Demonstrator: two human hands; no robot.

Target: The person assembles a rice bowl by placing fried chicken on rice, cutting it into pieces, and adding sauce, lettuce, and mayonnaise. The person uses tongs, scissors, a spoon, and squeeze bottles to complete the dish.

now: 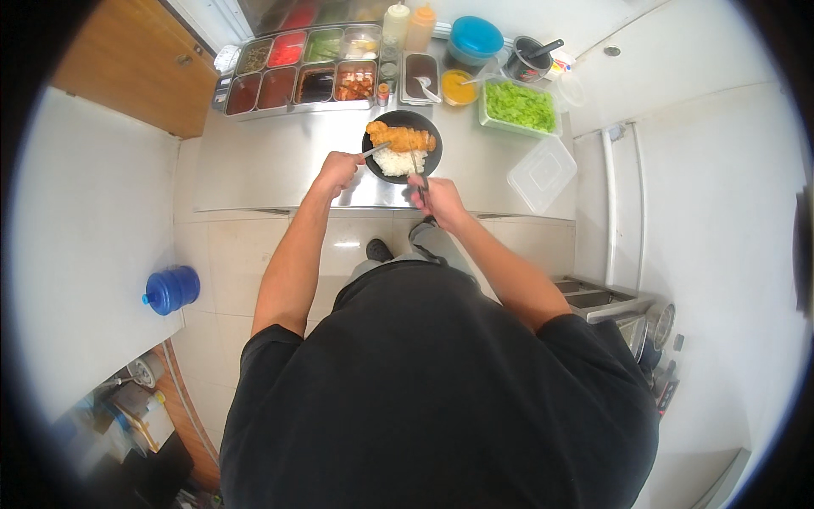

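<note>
A black bowl (437,157) stands near the front edge of the steel counter. White rice (398,163) fills its near side, and a golden breaded fried cutlet (407,138) lies across the far side. My left hand (341,170) is closed on grey metal tongs (375,150), whose tips reach the cutlet's left part. At the bowl's near right rim, my right hand (438,198) grips dark-handled scissors (420,181). Their thin blades point up toward the cutlet's lower edge. Whether the blades touch the cutlet, I cannot tell.
Behind the bowl stand several steel pans of sauces and toppings (277,88), squeeze bottles (420,28), a steel sauce pan with ladle (421,72) and a yellow sauce bowl (459,87). Lettuce (520,105) fills a clear box at right, near its lid (543,175).
</note>
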